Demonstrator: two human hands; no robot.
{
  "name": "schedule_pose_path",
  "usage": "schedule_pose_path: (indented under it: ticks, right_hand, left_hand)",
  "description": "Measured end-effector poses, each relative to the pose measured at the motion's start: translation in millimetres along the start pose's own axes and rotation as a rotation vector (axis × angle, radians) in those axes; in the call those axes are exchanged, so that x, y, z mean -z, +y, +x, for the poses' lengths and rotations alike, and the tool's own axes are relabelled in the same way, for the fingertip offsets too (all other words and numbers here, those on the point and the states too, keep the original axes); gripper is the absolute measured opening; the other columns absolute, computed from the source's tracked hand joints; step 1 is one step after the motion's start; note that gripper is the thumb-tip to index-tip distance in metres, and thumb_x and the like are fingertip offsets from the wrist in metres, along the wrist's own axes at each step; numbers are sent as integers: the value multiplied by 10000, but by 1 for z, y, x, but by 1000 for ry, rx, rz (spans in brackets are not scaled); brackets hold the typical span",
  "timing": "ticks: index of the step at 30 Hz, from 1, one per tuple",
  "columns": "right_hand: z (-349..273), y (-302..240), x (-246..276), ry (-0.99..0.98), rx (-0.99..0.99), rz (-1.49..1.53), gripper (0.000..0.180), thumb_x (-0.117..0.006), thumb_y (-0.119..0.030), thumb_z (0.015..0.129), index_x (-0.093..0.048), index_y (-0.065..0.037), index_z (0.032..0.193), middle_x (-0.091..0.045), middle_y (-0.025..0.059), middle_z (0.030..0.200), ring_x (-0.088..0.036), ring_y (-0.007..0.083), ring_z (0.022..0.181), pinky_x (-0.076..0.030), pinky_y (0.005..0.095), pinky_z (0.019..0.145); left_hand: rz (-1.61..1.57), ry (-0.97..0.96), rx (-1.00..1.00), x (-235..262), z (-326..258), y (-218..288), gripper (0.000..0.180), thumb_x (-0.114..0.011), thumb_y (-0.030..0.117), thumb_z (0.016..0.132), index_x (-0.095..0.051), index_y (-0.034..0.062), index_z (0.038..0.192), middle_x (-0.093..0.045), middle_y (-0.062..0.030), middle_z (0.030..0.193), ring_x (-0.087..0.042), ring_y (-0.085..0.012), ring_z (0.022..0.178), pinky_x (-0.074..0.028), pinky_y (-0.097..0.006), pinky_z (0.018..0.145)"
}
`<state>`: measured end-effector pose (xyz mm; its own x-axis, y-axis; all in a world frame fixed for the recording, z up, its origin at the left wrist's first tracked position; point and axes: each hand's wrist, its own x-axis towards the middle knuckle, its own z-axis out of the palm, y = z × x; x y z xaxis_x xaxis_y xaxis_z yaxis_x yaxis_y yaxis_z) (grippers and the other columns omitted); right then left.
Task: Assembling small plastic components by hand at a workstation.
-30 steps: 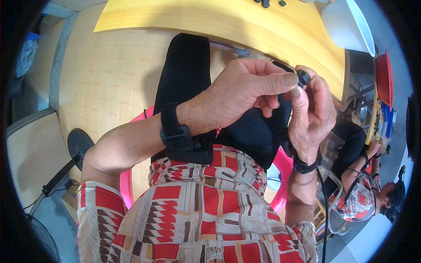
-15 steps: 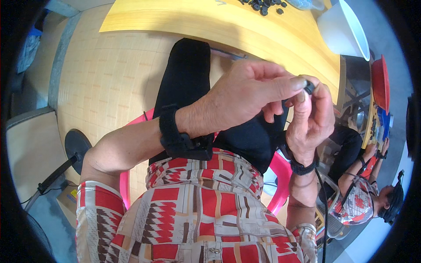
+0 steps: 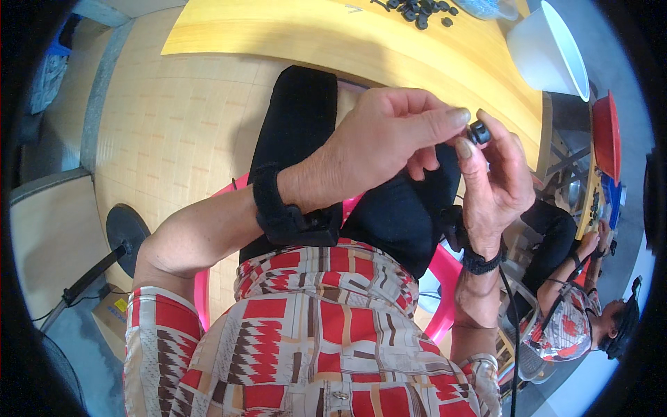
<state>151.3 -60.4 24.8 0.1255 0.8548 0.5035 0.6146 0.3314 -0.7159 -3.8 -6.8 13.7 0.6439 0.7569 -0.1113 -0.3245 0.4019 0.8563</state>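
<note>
In front of my lap, over the table's near edge, both hands meet around a small black round plastic part (image 3: 479, 133). My right hand (image 3: 497, 174) pinches it between thumb and forefinger, its ridged side showing. My left hand (image 3: 399, 132) comes in from the left, thumb pressed toward the forefinger, its tips right beside the part's left end. Whatever lies between those left fingertips is hidden. On the yellow wooden table (image 3: 292, 35) beyond, a loose pile of similar black parts (image 3: 417, 10) lies at the far edge of view.
A white tub (image 3: 545, 52) stands at the table's right corner, near a clear plastic bag (image 3: 479, 7). Further right are a red basin (image 3: 606, 139) and another person (image 3: 566, 320) working at a bench. A black cable (image 3: 513, 326) hangs by my right forearm. A pink stool (image 3: 445, 285) is under me.
The black part has turned and shows more of its side between the fingers. My left thumb has drawn slightly left, and my right fingers have opened a little wider around the part.
</note>
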Motion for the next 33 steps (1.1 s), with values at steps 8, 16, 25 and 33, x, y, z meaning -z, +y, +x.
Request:
schedule_pose_path:
  ticks: [8, 16, 25, 33]
  right_hand:
    - [1, 0, 4, -31, -32, 11, 334, -708, -13, 677, -622, -6, 1000, -601, 50, 797, -540, 96, 659, -438, 210, 596]
    - [-7, -2, -5, -16, -179, 350, 327, -661, -5, 751, -565, 27, 1061, -599, 54, 846, -562, 88, 691, -476, 203, 625]
    - [-5, 5, -2, -31, -191, 457, 326, -650, 3, 759, -548, 56, 1064, -602, 87, 916, -567, 94, 699, -485, 210, 627]
    - [6, 17, 16, -63, -174, 162, 353, -672, -10, 744, -564, 27, 1078, -600, 70, 891, -553, 89, 723, -468, 208, 630]
  left_hand:
    - [51, 62, -89, -6, -2, -1, 186, -639, 104, 798, -581, 4, 944, -590, 0, 731, -528, -28, 606, -423, -148, 516]
    - [215, 88, -142, -3, -8, 0, 191, -658, 54, 770, -570, 0, 931, -594, -4, 764, -534, -22, 665, -424, -144, 555]
    - [257, 125, -193, -6, -2, -4, 167, -649, 25, 766, -566, 2, 909, -597, -13, 781, -542, -26, 681, -440, -153, 577]
    - [175, 151, -90, -7, -3, -4, 144, -618, 50, 801, -560, 6, 926, -593, -15, 795, -540, -35, 693, -434, -161, 591]
